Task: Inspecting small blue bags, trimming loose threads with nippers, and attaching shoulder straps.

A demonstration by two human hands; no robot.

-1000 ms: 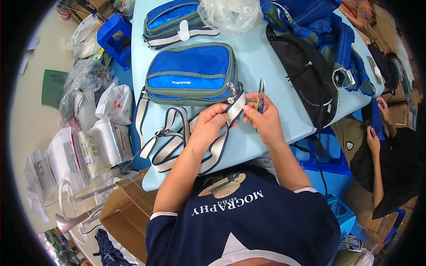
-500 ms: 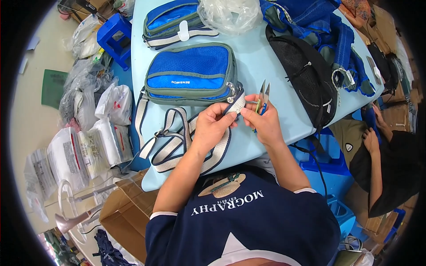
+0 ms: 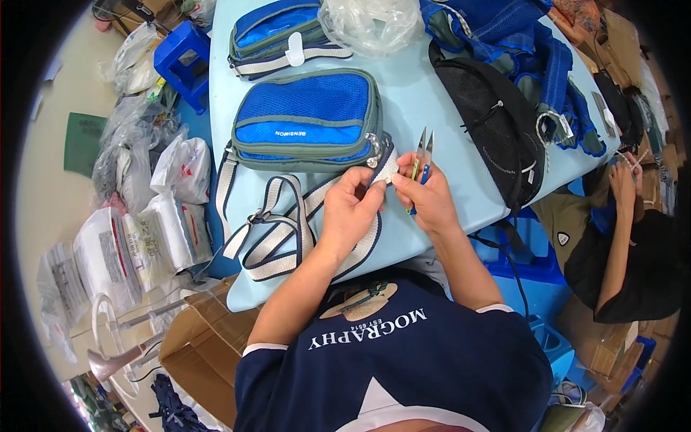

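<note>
A blue mesh bag with grey-green edging (image 3: 302,119) lies on the pale blue table, its cream and navy webbing strap (image 3: 272,261) looped loosely below it. My left hand (image 3: 351,209) pinches this strap near the bag's right corner. In my right hand (image 3: 430,201) sits a pair of small thread snips (image 3: 425,162), blades pointing away from me. The thumb and finger of that hand also meet the strap edge, close to my left fingertips. What lies exactly between the fingertips is too small to make out.
Behind stands a second blue bag (image 3: 277,32) beside a clear plastic bag (image 3: 371,25). To the right lie a black pouch (image 3: 489,122) and piled blue mesh pieces (image 3: 533,57). A co-worker's hands (image 3: 625,180) show at far right. Wrapped packages (image 3: 108,252) and a cardboard box (image 3: 209,338) are at left.
My hands stay at the same spot on the strap, with small finger shifts; the snips tilt slightly. The co-worker's hands have moved up and to the right.
</note>
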